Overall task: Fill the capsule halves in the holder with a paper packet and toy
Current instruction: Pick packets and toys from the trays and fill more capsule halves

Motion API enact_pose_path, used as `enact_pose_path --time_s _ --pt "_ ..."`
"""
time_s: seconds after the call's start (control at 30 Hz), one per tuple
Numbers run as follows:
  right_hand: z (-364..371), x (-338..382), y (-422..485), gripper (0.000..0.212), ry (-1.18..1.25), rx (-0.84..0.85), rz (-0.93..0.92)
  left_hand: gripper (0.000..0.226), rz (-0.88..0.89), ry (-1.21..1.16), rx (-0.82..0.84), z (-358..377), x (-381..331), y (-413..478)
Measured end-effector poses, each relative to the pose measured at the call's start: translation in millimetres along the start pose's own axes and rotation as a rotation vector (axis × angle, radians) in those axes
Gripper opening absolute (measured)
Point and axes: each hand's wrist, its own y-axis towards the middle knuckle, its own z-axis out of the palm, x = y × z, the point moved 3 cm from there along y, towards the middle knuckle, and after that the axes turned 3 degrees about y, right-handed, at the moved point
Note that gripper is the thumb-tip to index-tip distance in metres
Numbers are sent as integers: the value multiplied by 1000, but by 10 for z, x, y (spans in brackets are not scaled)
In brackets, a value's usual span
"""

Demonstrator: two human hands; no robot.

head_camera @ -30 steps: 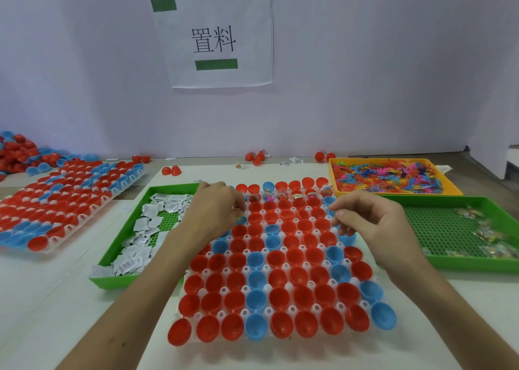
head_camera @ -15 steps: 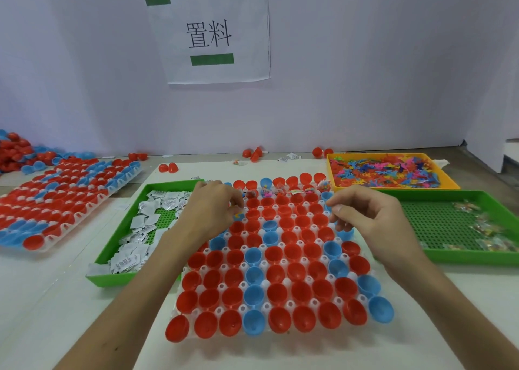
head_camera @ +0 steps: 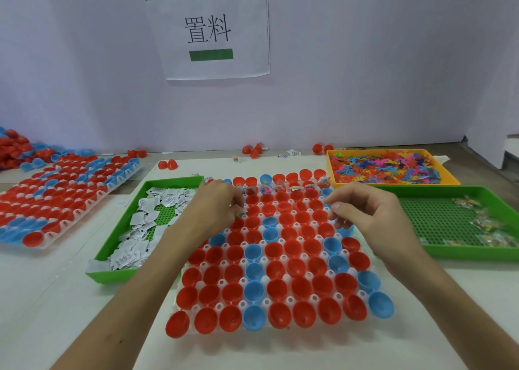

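The table (head_camera: 42,299) fills the lower frame, and I have set the holder (head_camera: 266,301) square in the middle of it, so both arms reach every row. Its capsule halves (head_camera: 280,313), red with some blue, sit mouth-up, ready to take what I drop in. The near rows look bare. A few cups in the rows at the upper edge of the grid show small colourful wrapped bits, so I judge the filling has barely begun and runs from far to near.

The left green tray (head_camera: 118,229) touches the holder's left side and holds the paper packets (head_camera: 126,257). The right green tray (head_camera: 463,253), at middle right, has wrapped toys (head_camera: 488,226) bunched at its right end. Each supply sits beside the hand that feeds from it.

My left hand (head_camera: 216,207) hovers over the grid's upper left, fingers curled, fingertips pinching a small colourful toy (head_camera: 238,214) above a red cup, which I take to be its target. My right hand (head_camera: 365,215) hangs over the upper right of the grid, fingers curled, thumb and forefinger drawn together. Whether anything lies between them I cannot tell.
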Motion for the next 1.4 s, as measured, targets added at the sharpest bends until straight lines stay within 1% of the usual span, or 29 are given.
enact_pose_path --time_s 0.23,0.43,0.67,0.83,0.97,1.17,1.27,1.4 --pt "-3 -10 6 29 -7 5 -2 19 39 -15 0 20 -33 -14" --pt "-4 -21 14 35 2 17 5 13 100 -2 1 41 5 -5" --pt "14 -33 14 28 9 31 27 14 132 33 61 77 46 7" --pt "13 -34 15 27 7 31 30 14 119 14 82 84 58 10" --pt "10 -26 14 27 16 34 28 16 144 30 90 60 9 34" --pt "11 -16 19 27 10 29 27 19 75 -25 17 7 1 40" --pt "5 -35 12 27 3 24 33 15 57 -83 14 20 -29 45" --pt "11 -55 -10 29 -9 21 41 19 30 -117 41 92 -77 37"
